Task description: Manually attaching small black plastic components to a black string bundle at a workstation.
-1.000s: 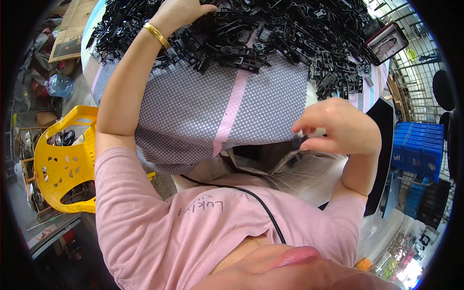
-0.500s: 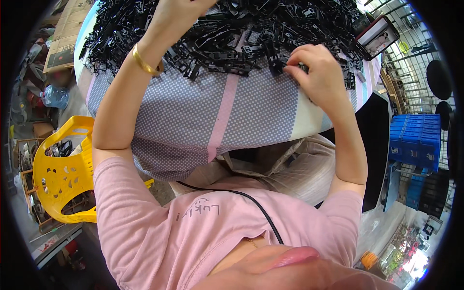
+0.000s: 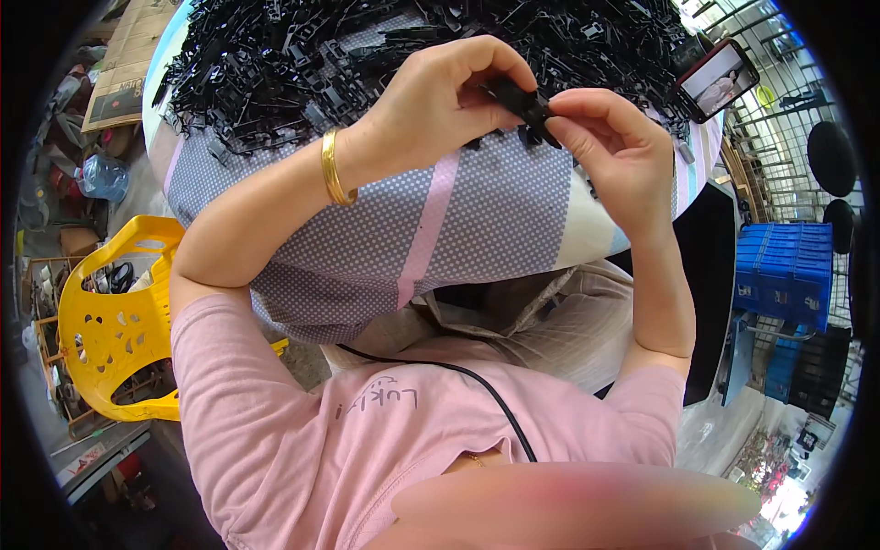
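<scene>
Over the near part of the table, my left hand (image 3: 440, 101) and my right hand (image 3: 619, 151) meet, fingertips close together. Between them is a small black plastic piece (image 3: 521, 101), clip-like in shape. My left thumb and fingers pinch one end of it. At its other end my right thumb and forefinger are closed on a black part; whether this is the same piece or a second one, I cannot tell. Behind the hands spreads a heap of similar black plastic pieces (image 3: 266, 78), some with metallic glints. The heap lies on a dotted grey tablecloth (image 3: 495, 215) with a pink stripe.
A phone (image 3: 720, 81) with a lit screen stands at the table's right edge. To the left are a yellow plastic chair (image 3: 96, 344) and a clear blue-tinted bottle (image 3: 105, 179). Blue crates (image 3: 779, 275) stand to the right. A black cable (image 3: 490, 390) crosses my shirt.
My left hand has come down from the far side of the heap to meet my right hand. The right hand has shifted slightly right, and both now pinch at the black piece.
</scene>
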The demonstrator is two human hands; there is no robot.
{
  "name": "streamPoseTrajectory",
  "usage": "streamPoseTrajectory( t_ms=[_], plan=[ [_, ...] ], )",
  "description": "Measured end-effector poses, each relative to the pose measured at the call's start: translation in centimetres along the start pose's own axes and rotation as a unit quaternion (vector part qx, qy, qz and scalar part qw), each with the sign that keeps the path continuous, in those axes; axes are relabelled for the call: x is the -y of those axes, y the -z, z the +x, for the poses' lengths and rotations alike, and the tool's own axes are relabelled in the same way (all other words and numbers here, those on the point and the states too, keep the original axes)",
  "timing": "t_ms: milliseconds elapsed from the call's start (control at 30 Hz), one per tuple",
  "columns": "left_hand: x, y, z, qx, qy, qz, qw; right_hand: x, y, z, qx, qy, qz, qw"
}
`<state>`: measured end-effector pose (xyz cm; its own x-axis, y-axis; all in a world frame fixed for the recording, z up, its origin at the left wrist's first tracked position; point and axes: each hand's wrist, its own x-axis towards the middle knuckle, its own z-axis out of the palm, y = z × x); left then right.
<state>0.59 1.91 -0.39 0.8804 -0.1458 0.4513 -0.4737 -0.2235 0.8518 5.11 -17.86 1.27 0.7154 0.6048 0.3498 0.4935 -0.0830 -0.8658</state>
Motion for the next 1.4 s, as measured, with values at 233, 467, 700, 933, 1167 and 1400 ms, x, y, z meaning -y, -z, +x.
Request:
streamPoseTrajectory(
  t_ms=[233,467,700,933,1167,1400],
  plan=[
    [-1.1,-0.1,-0.3,-0.046,0.094,0.073,0.992,0.2,-0.6,0.0,-0.030,0.135,-0.086,0.987],
    [-0.6,-0.2,-0.4,0.028,0.173,-0.240,0.955,-0.5,-0.9,-0.1,-0.059,0.280,-0.330,0.900],
    [-1.3,-0.2,-0.3,0.058,0.206,-0.205,0.955,0.0,-0.9,-0.3,-0.051,0.268,-0.355,0.894],
    [-0.5,-0.7,-0.6,0.028,0.232,-0.326,0.916,-0.1,-1.5,0.0,-0.047,0.331,-0.399,0.854],
    [-1.0,-0.2,-0.2,0.029,0.169,-0.317,0.933,-1.1,-0.8,0.8,-0.071,0.397,-0.404,0.821],
    [-0.8,-0.1,-0.1,0.045,0.211,-0.376,0.901,-1.4,0.2,1.2,-0.020,0.279,-0.206,0.938]
  ],
)
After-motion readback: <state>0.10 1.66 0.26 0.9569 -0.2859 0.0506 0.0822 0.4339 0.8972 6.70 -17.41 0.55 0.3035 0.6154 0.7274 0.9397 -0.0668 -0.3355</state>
